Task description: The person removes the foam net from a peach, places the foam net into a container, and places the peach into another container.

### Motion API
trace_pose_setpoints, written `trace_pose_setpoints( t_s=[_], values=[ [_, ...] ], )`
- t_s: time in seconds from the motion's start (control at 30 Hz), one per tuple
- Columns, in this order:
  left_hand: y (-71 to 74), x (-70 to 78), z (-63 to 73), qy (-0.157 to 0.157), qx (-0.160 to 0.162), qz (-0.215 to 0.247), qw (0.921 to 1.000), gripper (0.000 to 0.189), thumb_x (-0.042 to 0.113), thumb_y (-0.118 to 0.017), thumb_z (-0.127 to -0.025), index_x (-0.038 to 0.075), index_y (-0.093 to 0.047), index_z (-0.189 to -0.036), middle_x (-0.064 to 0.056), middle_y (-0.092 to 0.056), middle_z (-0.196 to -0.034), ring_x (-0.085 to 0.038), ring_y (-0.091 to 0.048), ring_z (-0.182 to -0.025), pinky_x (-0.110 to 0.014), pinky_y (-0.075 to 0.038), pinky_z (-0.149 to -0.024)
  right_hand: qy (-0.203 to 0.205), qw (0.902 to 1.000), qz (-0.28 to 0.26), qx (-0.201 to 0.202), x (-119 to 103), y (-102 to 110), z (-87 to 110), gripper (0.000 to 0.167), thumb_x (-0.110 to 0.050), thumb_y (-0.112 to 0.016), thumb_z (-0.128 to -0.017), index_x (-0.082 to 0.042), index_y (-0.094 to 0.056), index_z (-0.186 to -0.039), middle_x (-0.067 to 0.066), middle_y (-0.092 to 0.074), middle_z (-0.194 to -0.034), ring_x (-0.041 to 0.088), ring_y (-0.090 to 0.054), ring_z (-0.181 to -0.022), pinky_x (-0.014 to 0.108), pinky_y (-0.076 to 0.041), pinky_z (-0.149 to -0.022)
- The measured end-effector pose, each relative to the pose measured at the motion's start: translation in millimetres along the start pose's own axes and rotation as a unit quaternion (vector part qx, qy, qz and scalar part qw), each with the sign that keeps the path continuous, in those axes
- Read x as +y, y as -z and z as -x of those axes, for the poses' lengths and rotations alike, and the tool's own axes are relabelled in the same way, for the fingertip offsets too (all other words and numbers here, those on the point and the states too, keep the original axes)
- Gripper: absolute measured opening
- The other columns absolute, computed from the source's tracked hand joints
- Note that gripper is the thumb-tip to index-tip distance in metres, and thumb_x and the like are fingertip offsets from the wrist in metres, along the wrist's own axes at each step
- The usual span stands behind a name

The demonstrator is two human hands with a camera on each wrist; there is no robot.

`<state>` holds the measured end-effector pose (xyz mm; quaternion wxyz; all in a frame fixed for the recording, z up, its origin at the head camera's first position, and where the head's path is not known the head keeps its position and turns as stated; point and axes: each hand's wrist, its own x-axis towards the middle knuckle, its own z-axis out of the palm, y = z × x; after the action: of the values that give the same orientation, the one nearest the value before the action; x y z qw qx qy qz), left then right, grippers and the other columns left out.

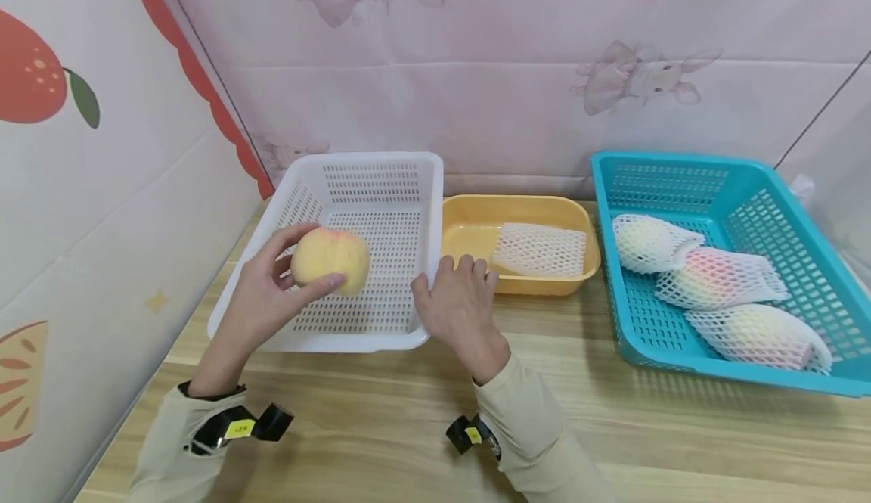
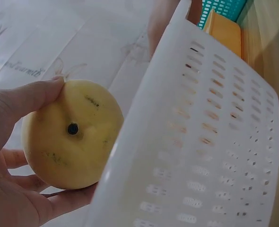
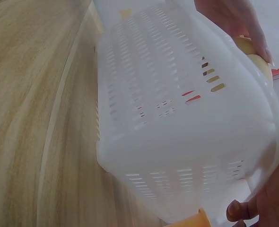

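A yellow peach [image 1: 331, 261] with a pink blush is held in my left hand [image 1: 261, 291], thumb on its near side and fingers behind. It is above the white basket [image 1: 374, 343]; in the left wrist view the peach's underside [image 2: 73, 135] shows a dark round spot. At that basket's right rim, my right hand [image 1: 463, 306] grips the edge, thumb toward the inside and fingers on the outer side. Beside those fingers sits a yellow tray [image 1: 469, 234], with a flat white foam net sleeve [image 1: 540, 249] lying in it.
A blue basket [image 1: 615, 291] stands on the right, holding peaches in foam nets: one at the back [image 1: 646, 242], one in the middle [image 1: 714, 277] and one in front [image 1: 755, 334]. Patterned wall coverings [image 1: 476, 94] rise behind and left of the wooden table [image 1: 381, 427].
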<state>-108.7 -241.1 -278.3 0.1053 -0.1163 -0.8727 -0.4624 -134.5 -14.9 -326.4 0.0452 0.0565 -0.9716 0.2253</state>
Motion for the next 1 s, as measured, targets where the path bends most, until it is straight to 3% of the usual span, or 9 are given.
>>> trace_pose_setpoints(
  t_s=[0.6,0.8,1.0],
  values=[
    [9.6,15.2,-28.8,-0.022,-0.015,-0.034,0.9991,0.069,0.014,-0.08,-0.079,0.006,-0.046,-0.138,-0.011,-0.05,-0.133,-0.034,-0.06,-0.098,-0.013,-0.049,-0.073,0.003,0.9998,-0.02,0.009,0.9,-1.4,0.9,0.039,-0.038,-0.043,-0.095,-0.002,-0.058,-0.086,0.009,-0.047,-0.074,0.03,-0.043,-0.076,0.044,-0.031,-0.075],
    [12.2,17.7,-47.7,-0.026,-0.04,-0.067,0.9966,0.067,0.021,-0.079,-0.08,0.008,-0.047,-0.137,-0.011,-0.051,-0.133,-0.034,-0.059,-0.098,-0.028,-0.052,-0.073,-0.001,0.9996,-0.028,-0.002,0.6,-0.5,1.8,0.039,-0.037,-0.043,-0.096,-0.002,-0.058,-0.088,0.009,-0.048,-0.075,0.03,-0.044,-0.078,0.044,-0.031,-0.077],
    [11.3,13.8,-62.6,-0.003,-0.052,-0.122,0.9911,0.068,0.03,-0.079,-0.08,0.008,-0.047,-0.137,-0.012,-0.053,-0.129,-0.033,-0.058,-0.097,-0.043,-0.052,-0.076,0.004,0.9994,-0.035,0.0,0.5,-0.8,1.7,0.039,-0.037,-0.042,-0.096,-0.002,-0.058,-0.088,0.007,-0.048,-0.073,0.029,-0.044,-0.075,0.044,-0.031,-0.076]
  ],
)
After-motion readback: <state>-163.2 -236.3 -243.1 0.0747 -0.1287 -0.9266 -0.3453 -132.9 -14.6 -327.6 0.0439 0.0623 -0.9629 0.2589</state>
